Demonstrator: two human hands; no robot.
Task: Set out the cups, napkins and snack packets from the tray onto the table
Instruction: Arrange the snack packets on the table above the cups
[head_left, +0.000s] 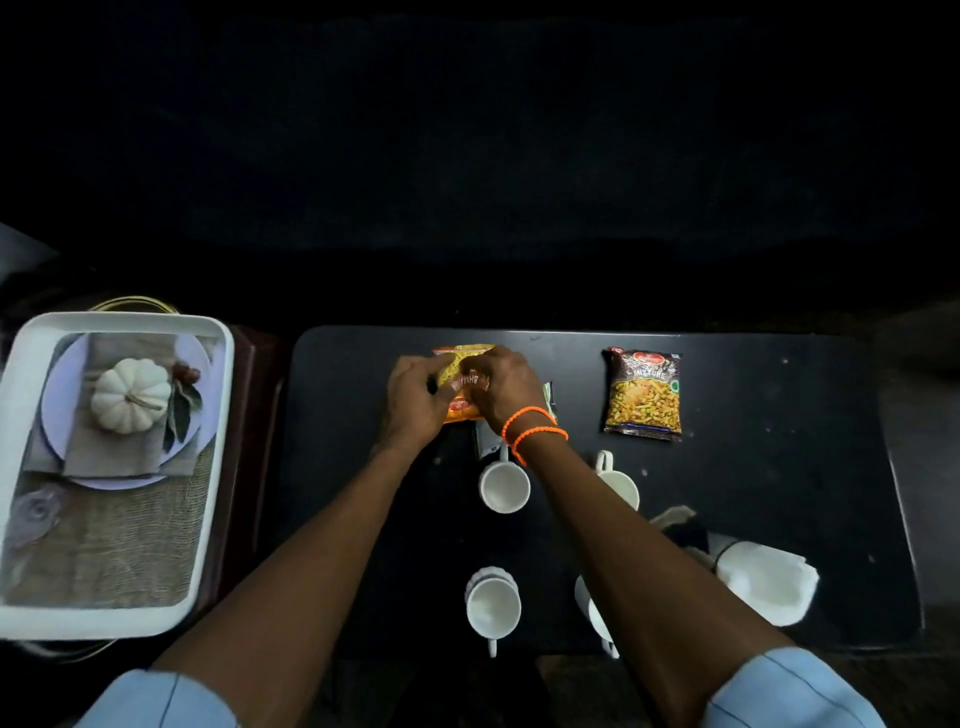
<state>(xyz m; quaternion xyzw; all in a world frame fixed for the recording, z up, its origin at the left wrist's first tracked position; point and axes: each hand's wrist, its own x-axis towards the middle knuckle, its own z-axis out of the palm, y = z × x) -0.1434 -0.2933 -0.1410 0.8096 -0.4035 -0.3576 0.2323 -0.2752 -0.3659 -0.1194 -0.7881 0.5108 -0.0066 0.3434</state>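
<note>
My left hand (415, 402) and my right hand (501, 387) both grip a yellow-orange snack packet (460, 358) lying flat near the far edge of the black table (753, 493). A dark packet (548, 397) peeks out under my right wrist. A brown "Mixture" snack packet (644, 395) lies to the right. Several white cups stand nearer me: one (504, 486) below my right wrist, one (492, 605) at the front, two more (621, 483) (592, 613) partly hidden by my right forearm. White napkins (766, 579) lie at the right front.
A white tray (31, 364) stands to the left of the table, off its edge. The tray's bottom shows a picture of a plate, a white pumpkin and burlap. Beyond the table's far edge all is dark.
</note>
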